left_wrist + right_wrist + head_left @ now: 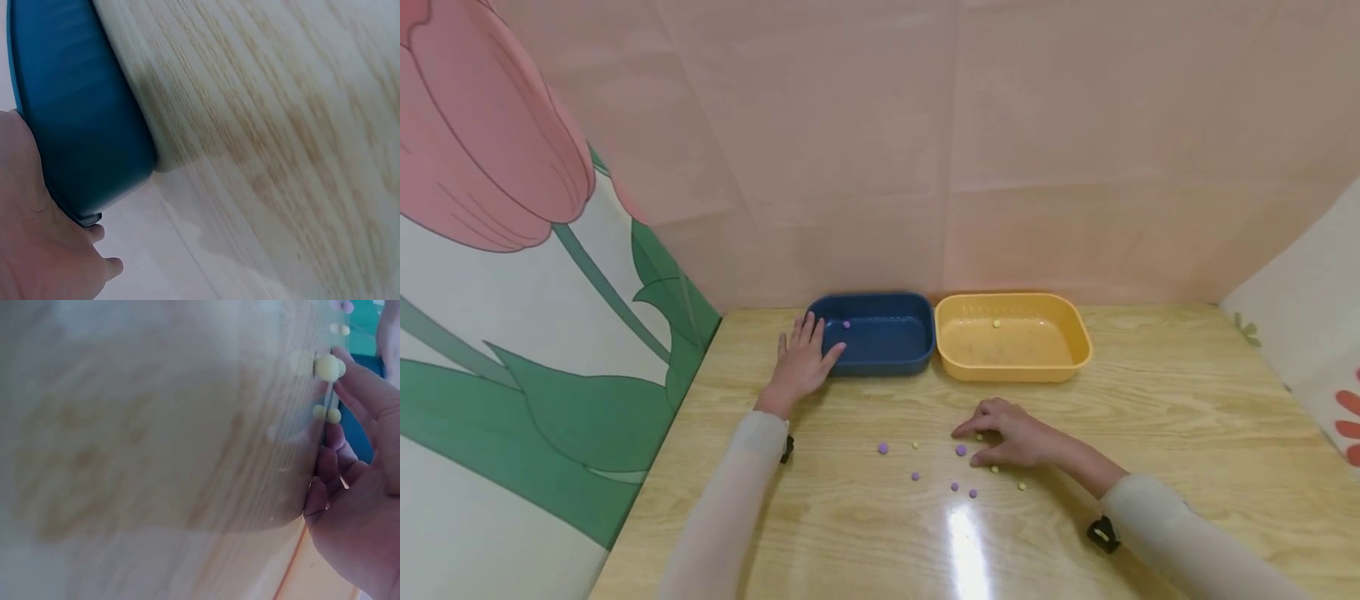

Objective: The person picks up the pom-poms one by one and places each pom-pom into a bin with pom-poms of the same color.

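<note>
Pink sheeting (850, 150), creased in long folds, hangs behind a glossy wood-grained tabletop (1165, 400), which carries a streak of glare (967, 550) towards the front. On the left stands a white wall (445, 500) with a tulip mural (490, 125); on the right, a white panel (1300, 292) bears coral petal shapes (1348, 417), cut off by the frame.

Much is cropped: both pale sleeves (722, 508) run out at the bottom, and the tabletop's near edge lies out of view. The left hand (800, 363) covers part of the left end of the navy tray (880, 368), its spread fingers over the rim and its thumb at the near side. The left wrist view shows only a portion of that tray. The right wrist view is soft, with the right hand (1011, 433) cut by its edge.

Two trays sit side by side at the back, navy on the left, yellow tray (1015, 374) on the right. One purple ball (846, 325) lies in the navy one, one yellow ball (996, 323) in the other. Five purple balls (883, 448) and four yellow balls (1022, 487) are scattered on the tabletop, one yellow partly hidden by the right hand. That hand's thumb and index finger are parted, with a purple ball near the gap.
</note>
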Demonstrator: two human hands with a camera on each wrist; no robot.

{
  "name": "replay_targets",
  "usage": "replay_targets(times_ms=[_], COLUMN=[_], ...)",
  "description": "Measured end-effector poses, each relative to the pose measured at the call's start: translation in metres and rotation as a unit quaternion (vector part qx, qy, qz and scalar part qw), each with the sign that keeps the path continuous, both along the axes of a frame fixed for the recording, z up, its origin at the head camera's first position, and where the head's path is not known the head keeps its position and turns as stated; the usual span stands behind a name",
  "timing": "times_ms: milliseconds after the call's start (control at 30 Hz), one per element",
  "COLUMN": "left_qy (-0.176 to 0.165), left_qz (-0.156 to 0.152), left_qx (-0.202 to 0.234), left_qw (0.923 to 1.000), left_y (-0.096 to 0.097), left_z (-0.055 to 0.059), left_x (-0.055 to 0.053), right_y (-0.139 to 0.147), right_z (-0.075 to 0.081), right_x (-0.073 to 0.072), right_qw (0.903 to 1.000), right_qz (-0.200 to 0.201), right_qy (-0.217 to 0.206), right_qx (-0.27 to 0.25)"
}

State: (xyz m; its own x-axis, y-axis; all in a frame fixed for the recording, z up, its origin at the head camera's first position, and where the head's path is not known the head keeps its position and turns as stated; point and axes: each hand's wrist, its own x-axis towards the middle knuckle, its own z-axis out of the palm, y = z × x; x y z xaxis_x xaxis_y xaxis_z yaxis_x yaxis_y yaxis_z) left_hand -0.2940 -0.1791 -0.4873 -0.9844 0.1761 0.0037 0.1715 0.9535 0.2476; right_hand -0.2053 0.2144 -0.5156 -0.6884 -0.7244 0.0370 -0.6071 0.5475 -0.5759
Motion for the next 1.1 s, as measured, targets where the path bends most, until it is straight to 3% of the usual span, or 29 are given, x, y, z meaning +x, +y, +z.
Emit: replay_targets(times_ms=[233,767,1100], left_qy=[-0.005,0.005,0.004], left_qz=[0.000,-0.007,-0.005], left_qx=[-0.001,-0.004,-0.007], left_qw=[1.0000,1.0000,1.0000], left_y=[0.000,0.001,0.000], left_z=[0.000,0.000,0.000], left_x=[0.002,0.001,0.002], right_y=[-0.004,-0.012,-0.012], right_z=[-0.001,-0.003,0.004], right_x=[0.000,-0.003,-0.005], right_qw=[0.9990,0.9999,0.9995], right_qz=[0.023,0.010,0.010], right_qy=[0.029,0.010,0.005], right_qx=[-0.027,-0.009,-0.030])
